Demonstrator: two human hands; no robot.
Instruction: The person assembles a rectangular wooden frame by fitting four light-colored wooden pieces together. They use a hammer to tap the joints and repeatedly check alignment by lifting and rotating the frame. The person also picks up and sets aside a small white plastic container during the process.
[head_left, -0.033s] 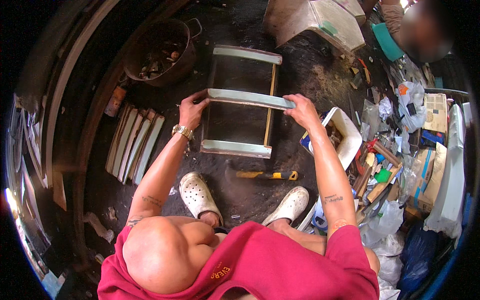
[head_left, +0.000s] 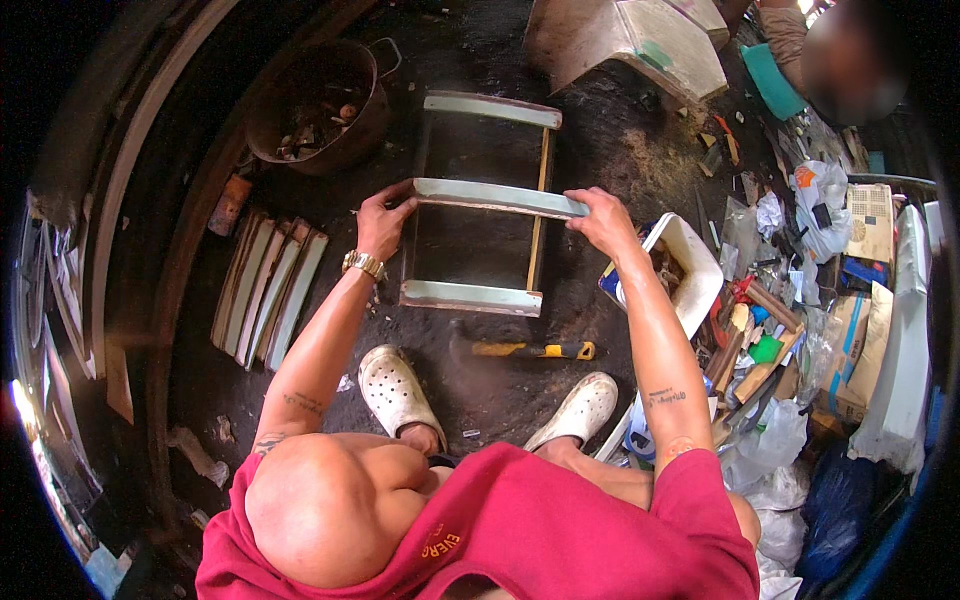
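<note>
A pale blue-white painted wooden slat (head_left: 500,196) lies crosswise between my hands. My left hand (head_left: 382,226) is closed on its left end, thumb toward me. The right end is pinched by my right hand (head_left: 603,222). Beneath and around it is a wooden frame on the ground, with a far slat (head_left: 490,108), a near slat (head_left: 472,298) and a thin yellowish side rail (head_left: 541,165). Whether the held slat rests on the side rails, I cannot tell. Between the frame and my feet lies a yellow-and-black handled tool (head_left: 532,350), its head dark and unclear.
Several painted slats (head_left: 268,290) are stacked at left, near a rusty pot (head_left: 318,110) of scraps. A white bucket (head_left: 697,290) stands by my right forearm, beside piled scrap and bags (head_left: 775,430). A pale panel piece (head_left: 640,50) and another person (head_left: 785,50) are at far right.
</note>
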